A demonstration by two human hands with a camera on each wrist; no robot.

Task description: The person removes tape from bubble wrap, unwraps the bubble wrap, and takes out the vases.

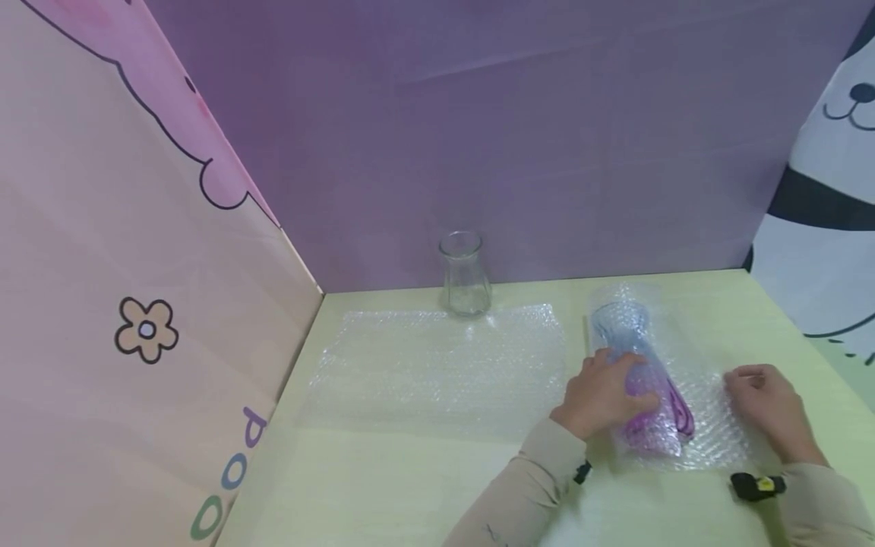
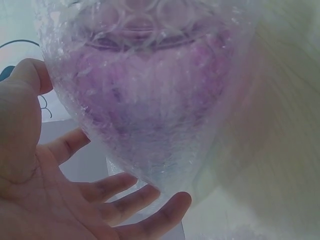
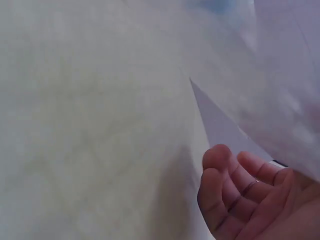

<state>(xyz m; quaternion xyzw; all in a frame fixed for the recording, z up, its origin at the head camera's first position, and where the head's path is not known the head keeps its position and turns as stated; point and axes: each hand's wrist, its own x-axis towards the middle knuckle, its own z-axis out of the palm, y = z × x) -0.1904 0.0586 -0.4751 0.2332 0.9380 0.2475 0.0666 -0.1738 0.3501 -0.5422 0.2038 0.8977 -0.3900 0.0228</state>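
Note:
A blue-and-purple vase (image 1: pixel 652 372) lies inside bubble wrap (image 1: pixel 714 414) on the right of the table, its flared blue mouth pointing away. My left hand (image 1: pixel 604 391) rests over the wrapped body. In the left wrist view, that hand's fingers (image 2: pixel 120 187) are spread along the side of the wrap. The purple base shows large there, blurred by the bubbles. My right hand (image 1: pixel 769 406) is at the wrap's right edge, fingers loosely bent. In the right wrist view, the wrap's raised edge passes just above those fingers (image 3: pixel 215 157), and nothing shows between them.
Another sheet of bubble wrap (image 1: pixel 437 372) lies flat left of my hands. Behind it a clear glass vase (image 1: pixel 468 285) stands upright near the purple back wall (image 1: pixel 478 137). Printed panels border the table (image 1: pixel 328 486) on the left and right.

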